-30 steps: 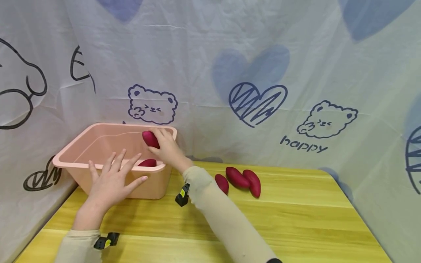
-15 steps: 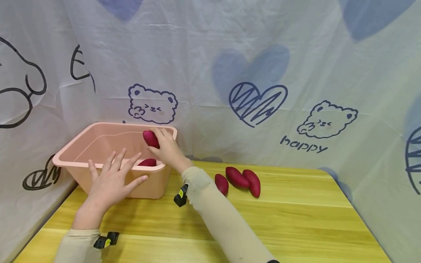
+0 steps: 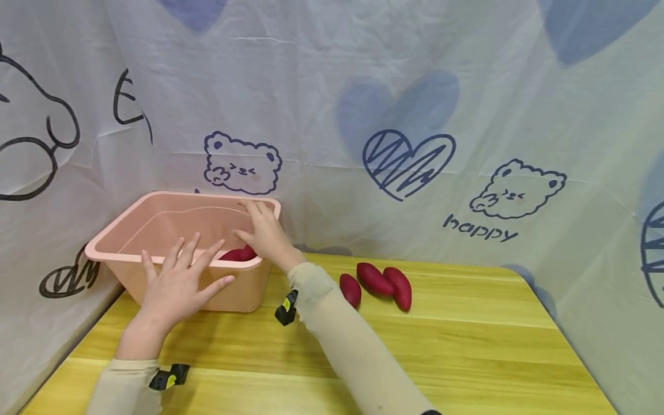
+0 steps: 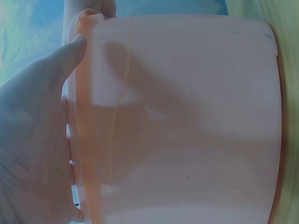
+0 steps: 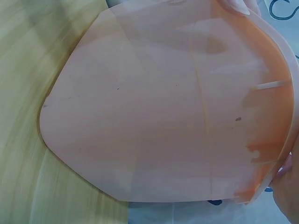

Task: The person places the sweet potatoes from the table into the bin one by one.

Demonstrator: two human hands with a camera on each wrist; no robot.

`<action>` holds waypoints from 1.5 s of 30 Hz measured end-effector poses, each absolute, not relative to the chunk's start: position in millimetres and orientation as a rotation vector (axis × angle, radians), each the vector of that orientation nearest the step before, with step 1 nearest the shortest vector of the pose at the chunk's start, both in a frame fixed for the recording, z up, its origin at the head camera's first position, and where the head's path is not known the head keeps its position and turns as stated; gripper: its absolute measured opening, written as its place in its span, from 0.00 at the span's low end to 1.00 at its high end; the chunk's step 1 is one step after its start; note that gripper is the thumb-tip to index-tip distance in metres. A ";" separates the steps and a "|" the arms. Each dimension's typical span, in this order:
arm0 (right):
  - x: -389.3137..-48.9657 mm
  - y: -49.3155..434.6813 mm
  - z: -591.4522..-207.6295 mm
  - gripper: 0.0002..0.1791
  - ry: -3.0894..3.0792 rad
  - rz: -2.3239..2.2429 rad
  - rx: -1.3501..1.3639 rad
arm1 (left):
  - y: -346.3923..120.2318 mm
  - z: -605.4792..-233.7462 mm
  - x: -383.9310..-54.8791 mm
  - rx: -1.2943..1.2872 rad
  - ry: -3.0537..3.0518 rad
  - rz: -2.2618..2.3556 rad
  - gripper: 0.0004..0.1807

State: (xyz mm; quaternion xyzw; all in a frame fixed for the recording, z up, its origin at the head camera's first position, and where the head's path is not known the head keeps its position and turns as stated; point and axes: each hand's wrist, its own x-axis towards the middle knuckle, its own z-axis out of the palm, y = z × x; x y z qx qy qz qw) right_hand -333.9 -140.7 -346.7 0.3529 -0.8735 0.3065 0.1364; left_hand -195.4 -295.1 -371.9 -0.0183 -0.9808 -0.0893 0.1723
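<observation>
My right hand [image 3: 267,233] hovers over the right end of a pink plastic tub [image 3: 233,294], fingers apart with nothing between them. Below it, dark red sweet potatoes [image 3: 236,255] lie inside, partly hidden by the near rim. My left hand [image 3: 176,288] spreads its fingers across the tub's near rim. In the left wrist view the left thumb [image 4: 72,53] lies along the rim, beside the tub's outer wall [image 4: 196,116]. The right wrist view is filled by the tub's wall [image 5: 149,107], with part of the right hand [image 5: 286,191] at the right edge.
Three more sweet potatoes lie on the wooden table [image 3: 467,334]: one [image 3: 350,290] beside the right forearm, one [image 3: 374,279] and another [image 3: 398,288] touching farther right. A printed cloth [image 3: 321,144] hangs behind the table and along its sides.
The right hand has let go of the sweet potato, which has dropped into the tub next to another. The left hand has stayed in place on the rim.
</observation>
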 end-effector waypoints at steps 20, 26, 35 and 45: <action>-334.2 -132.5 -351.2 0.33 -2.404 0.980 1.056 | -294.0 -370.7 -195.8 -0.066 -2.782 -0.256 0.42; -335.4 -127.1 -354.9 0.31 -2.324 0.925 1.072 | -294.4 -371.1 -196.0 -0.069 -2.780 -0.268 0.42; -333.5 -116.0 -361.7 0.31 -2.233 0.883 1.109 | -296.3 -372.1 -194.3 -0.075 -2.764 -0.277 0.41; -326.5 -99.7 -372.4 0.30 -2.161 0.862 1.072 | -295.5 -371.6 -194.5 -0.076 -2.766 -0.273 0.41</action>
